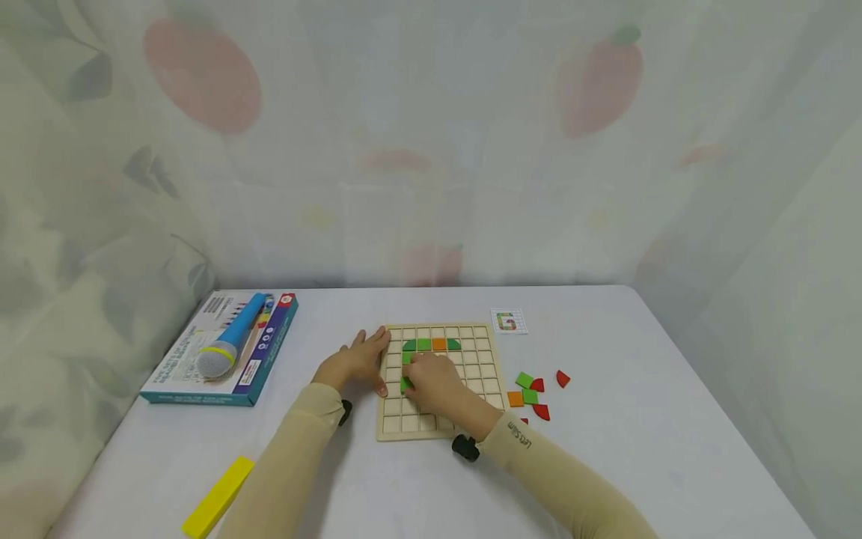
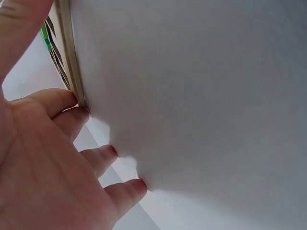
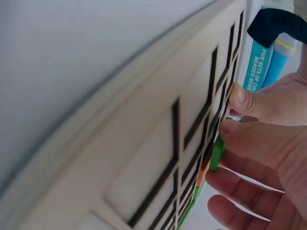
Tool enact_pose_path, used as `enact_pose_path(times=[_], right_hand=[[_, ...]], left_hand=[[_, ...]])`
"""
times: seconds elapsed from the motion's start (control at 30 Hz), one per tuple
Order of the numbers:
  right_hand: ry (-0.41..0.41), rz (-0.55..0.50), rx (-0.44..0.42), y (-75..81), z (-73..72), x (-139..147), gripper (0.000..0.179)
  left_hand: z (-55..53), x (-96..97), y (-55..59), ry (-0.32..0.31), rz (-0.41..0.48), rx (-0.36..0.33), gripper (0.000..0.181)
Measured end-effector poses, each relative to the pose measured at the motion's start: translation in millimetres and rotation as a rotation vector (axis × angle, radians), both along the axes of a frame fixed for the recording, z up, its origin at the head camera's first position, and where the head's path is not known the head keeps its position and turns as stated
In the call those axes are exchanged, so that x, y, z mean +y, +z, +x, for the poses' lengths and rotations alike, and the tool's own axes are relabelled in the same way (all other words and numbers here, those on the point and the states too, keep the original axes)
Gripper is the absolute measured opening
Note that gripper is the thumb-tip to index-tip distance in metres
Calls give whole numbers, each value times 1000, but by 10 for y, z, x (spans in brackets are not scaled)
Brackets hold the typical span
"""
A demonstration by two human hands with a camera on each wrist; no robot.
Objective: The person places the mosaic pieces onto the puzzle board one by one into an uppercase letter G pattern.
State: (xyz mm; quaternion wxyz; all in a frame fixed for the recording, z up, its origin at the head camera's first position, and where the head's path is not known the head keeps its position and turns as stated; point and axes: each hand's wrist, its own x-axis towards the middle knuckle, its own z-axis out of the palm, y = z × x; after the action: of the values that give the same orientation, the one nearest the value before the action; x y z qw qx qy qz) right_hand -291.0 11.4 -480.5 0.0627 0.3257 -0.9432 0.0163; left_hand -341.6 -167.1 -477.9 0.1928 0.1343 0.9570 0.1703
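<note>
A wooden grid board point(image 1: 404, 425) lies on the table between both hands. Along one of its upper rows sit green rounded tiles, a green square tile point(image 1: 423, 344) and an orange square tile point(image 1: 439, 344). My right hand point(image 1: 438, 383) is over the left part of the grid, thumb and fingers pinching a green tile point(image 3: 217, 154); some cells beneath are hidden. With fingers spread, my left hand point(image 1: 355, 363) rests at the board's left edge. In the left wrist view, fingertips of that hand point(image 2: 57, 158) touch the board's corner and the tabletop.
Right of the board lie loose red, green and orange tiles point(image 1: 530, 397). A small pattern card point(image 1: 509, 321) sits beyond its upper right corner. At left, a blue toy microphone point(image 1: 232, 340) rests on a flat box point(image 1: 195, 397). A yellow bar point(image 1: 218, 498) lies nearer the front.
</note>
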Motion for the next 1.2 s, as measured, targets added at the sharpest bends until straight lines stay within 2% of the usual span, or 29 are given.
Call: enact_pose_path(times=[0.27, 0.4, 0.6, 0.87, 1.03, 1.2], right_hand=[[-17, 39, -11, -30, 9, 6, 21], [-14, 31, -19, -35, 14, 15, 23], [5, 25, 13, -40, 23, 24, 22], [14, 1, 11, -10, 29, 50, 24], [-11, -30, 15, 49, 22, 171, 25], [-37, -81, 18, 89, 2, 416, 28]], left_hand=[[-2, 12, 13, -18, -9, 6, 124], [-2, 19, 21, -17, -14, 10, 124], [17, 19, 46, -12, -10, 5, 123], [19, 5, 27, -5, -7, 8, 123], [14, 9, 12, -2, -5, 6, 123], [3, 2, -3, 4, -5, 7, 124]])
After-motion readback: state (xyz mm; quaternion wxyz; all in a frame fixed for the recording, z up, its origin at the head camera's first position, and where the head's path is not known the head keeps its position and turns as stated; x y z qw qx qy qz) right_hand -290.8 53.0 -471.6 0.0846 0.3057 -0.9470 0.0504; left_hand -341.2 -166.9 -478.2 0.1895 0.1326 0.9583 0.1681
